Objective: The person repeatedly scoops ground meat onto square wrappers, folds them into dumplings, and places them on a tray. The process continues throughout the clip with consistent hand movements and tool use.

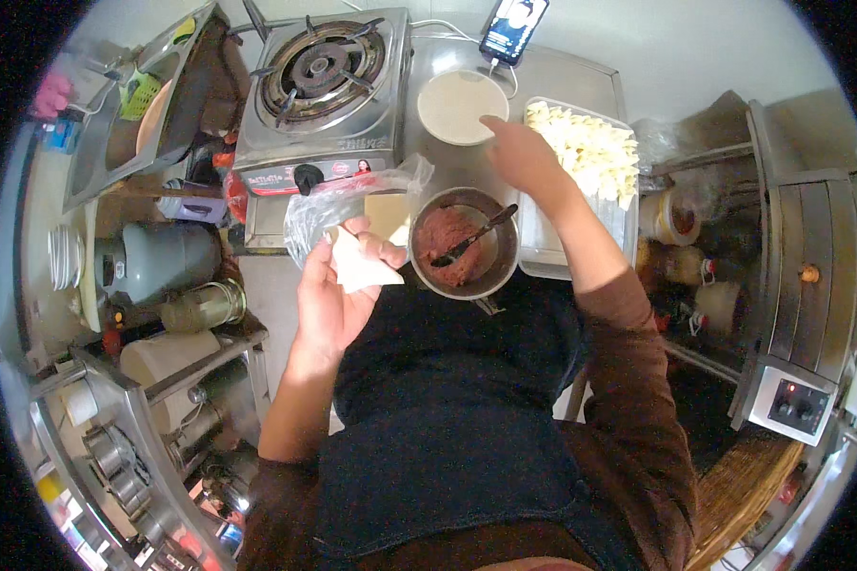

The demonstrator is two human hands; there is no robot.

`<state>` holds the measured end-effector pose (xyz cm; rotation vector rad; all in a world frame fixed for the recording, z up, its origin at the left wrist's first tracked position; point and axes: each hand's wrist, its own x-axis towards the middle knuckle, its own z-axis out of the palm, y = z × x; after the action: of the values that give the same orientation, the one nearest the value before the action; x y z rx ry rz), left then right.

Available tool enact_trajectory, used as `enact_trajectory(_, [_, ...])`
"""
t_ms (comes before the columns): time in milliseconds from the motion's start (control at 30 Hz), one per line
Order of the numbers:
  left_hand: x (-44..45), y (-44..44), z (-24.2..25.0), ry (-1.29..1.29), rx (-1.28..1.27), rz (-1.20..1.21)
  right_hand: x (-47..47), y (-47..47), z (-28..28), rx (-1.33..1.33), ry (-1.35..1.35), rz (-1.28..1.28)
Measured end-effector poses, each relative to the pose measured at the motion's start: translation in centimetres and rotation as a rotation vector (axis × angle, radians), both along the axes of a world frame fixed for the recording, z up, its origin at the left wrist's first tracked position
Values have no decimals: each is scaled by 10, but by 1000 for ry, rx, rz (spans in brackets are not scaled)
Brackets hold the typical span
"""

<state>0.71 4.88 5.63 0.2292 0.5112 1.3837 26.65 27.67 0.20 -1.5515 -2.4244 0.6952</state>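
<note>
My left hand [339, 292] holds a pale dough wrapper [361, 264], partly folded, between thumb and fingers. Just beyond it, a stack of square wrappers [386, 212] lies in a clear plastic bag [314, 214]. My right hand [525, 153] reaches over the counter, its index fingertip at the edge of a round dish [460, 107] with a pale, smooth inside; whether it touches is unclear. A metal pot [512, 265] between my hands contains pinkish ground filling [443, 228] with a dark-handled utensil [475, 235] on it. Folded dumplings [585, 150] fill the far part of a clear tray [578, 273].
A gas stove [321, 150] stands at the back left, beside a metal sink [150, 135]. A phone [514, 32] with a cable leans at the back wall. Metal shelving [143, 407] is at the left; a wooden-fronted cabinet [814, 235] and stored jars [675, 218] are at the right.
</note>
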Motion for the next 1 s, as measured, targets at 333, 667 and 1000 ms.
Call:
enact_trajectory(333, [79,11,9,422,150,-66,10,-176,55,-704,728,14])
enact_trajectory(667, [121,7,9,1463,445,-466,48,-207,55,241,763,28])
enact_trajectory(1000, [101,20,25,1528,454,-208,135,-122,6,-12,538,-276])
